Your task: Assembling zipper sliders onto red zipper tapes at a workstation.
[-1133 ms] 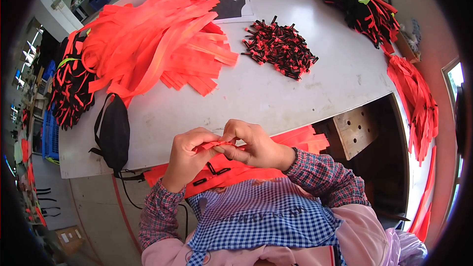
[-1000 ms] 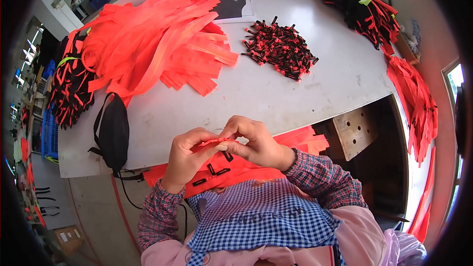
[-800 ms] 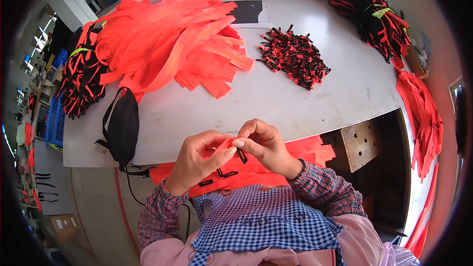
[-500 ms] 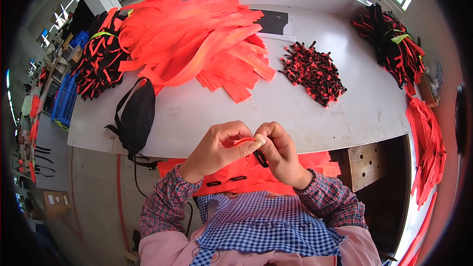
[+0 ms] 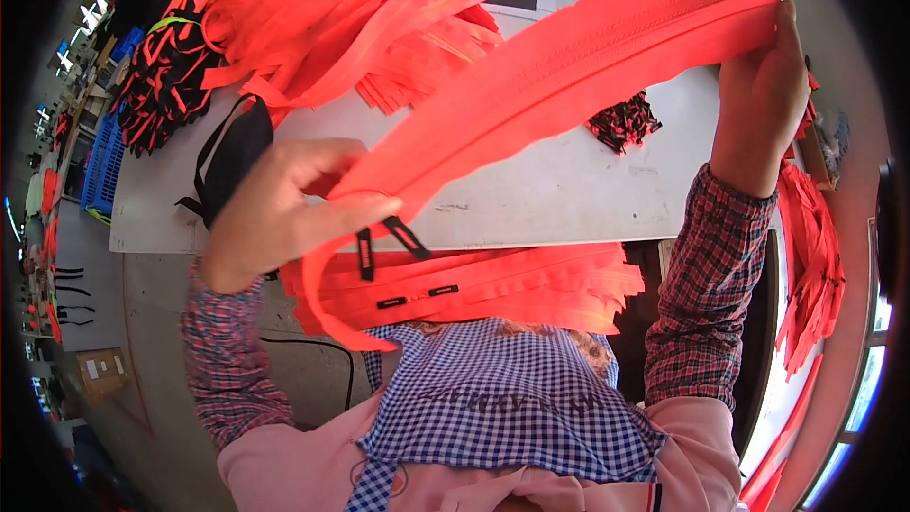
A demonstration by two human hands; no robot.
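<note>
Stretched between my two hands is a bright orange-red zipper [image 5: 559, 66], its toothed seam running lengthwise. My left hand [image 5: 284, 209] pinches it near its lower end, where two black zipper pulls [image 5: 384, 242] dangle below the fingers. A short tail of the tape curls down past that hand. My right hand [image 5: 763, 95], raised at the upper right, grips the far end; its fingers are partly behind the tape. On my lap lies a stack of similar orange-red zippers [image 5: 531, 284], with two black pulls on the top one.
A large heap of orange-red zippers [image 5: 322, 19] covers the table's [image 5: 474, 209] far left. Beside it are a tied black-and-red bundle [image 5: 166, 85] and a black bag [image 5: 237, 156]. The pile of small black-and-red pulls [image 5: 623, 123] is partly hidden. More orange-red strips [image 5: 810, 256] hang at right.
My hands were together at the zipper's end with a pull. Now they are far apart: the right has swept up and right, drawing the zipper out, the left has moved left.
</note>
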